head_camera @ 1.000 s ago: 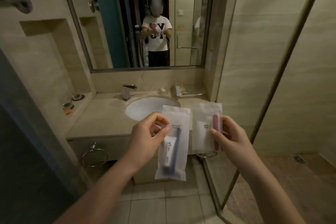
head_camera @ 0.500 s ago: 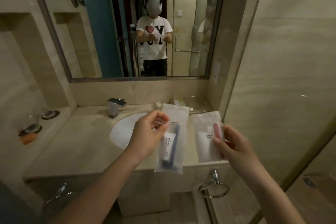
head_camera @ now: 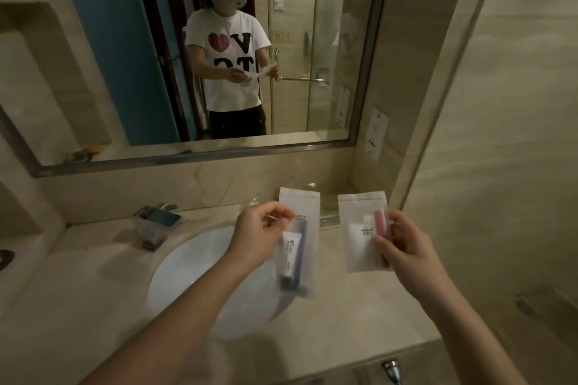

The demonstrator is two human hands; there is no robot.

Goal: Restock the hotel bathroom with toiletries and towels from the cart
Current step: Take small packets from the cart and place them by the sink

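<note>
Toiletry packets are being held up, one in each hand, over a beige stone counter (head_camera: 359, 309) in a dim hotel bathroom. The left hand (head_camera: 259, 234) is gripping the left packet (head_camera: 297, 247) by its left edge. Its fingers (head_camera: 280, 212) are curling narrowly and pinching the packet against the thumb. This packet is frosted and is hanging upright, tilting slightly, above the right rim of the white oval basin (head_camera: 187, 269). Inside it, a small white tube is showing beside a blue toothbrush. The right hand (head_camera: 406, 250) is holding the right packet (head_camera: 359, 234) just beside the first, apart from it, above the bare counter to the right of the basin. Its fingers (head_camera: 380, 242) and thumb are closing on the packet's right edge. That packet is showing a pink toothbrush handle and some small dark print too small to read. Neither packet is touching the counter. A chrome faucet (head_camera: 156, 220) is standing at the far left rim of the basin. A wide framed mirror (head_camera: 125, 72) on the far wall is reflecting a person in a white printed T-shirt holding the packets at waist height. A white wall socket (head_camera: 377, 134) is sitting on the wall to the right of the mirror.
</note>
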